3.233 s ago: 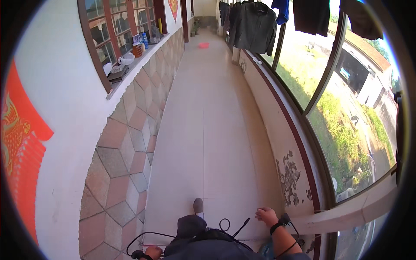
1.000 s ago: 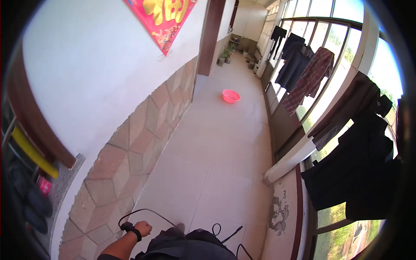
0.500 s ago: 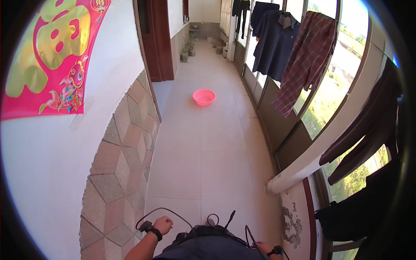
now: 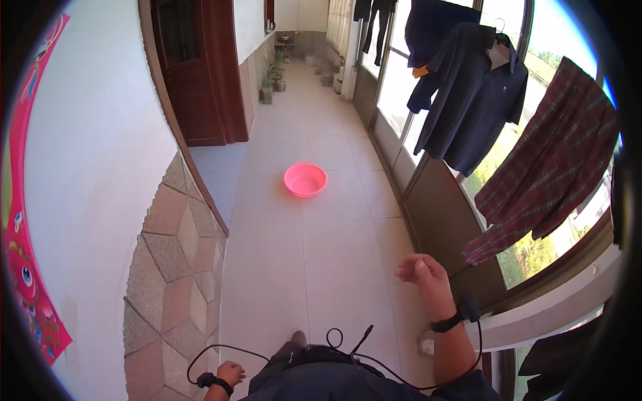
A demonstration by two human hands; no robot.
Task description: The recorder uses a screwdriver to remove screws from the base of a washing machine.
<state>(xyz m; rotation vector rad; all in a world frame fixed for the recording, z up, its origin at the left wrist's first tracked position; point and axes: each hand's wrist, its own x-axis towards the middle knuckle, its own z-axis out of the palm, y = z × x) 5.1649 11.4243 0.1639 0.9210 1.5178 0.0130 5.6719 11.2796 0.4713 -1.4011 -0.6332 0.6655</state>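
My left hand (image 4: pixel 231 373) hangs low at the left of my body, its fingers curled in and nothing seen in them. My right hand (image 4: pixel 426 271) is raised at the right with loosely bent fingers, apart from the plaid trousers (image 4: pixel 550 160) hanging beyond it. Nothing shows in its grasp. Each wrist wears a black strap with a small device, and a black cable (image 4: pixel 200 354) runs from the left one. A pink plastic basin (image 4: pixel 306 182) stands on the tiled floor ahead, out of reach of both hands.
Dark shirts (image 4: pixel 471 93) hang along the windows on the right. A tile-clad wall (image 4: pixel 177 294) and a brown door (image 4: pixel 190 73) line the left side. Potted plants (image 4: pixel 267 90) stand at the far end. A white ledge (image 4: pixel 555 301) lies near my right arm.
I have moved forward along the corridor, so the basin and hanging clothes are nearer. My right hand has risen and swung forward; my left hand has dropped back toward my body.
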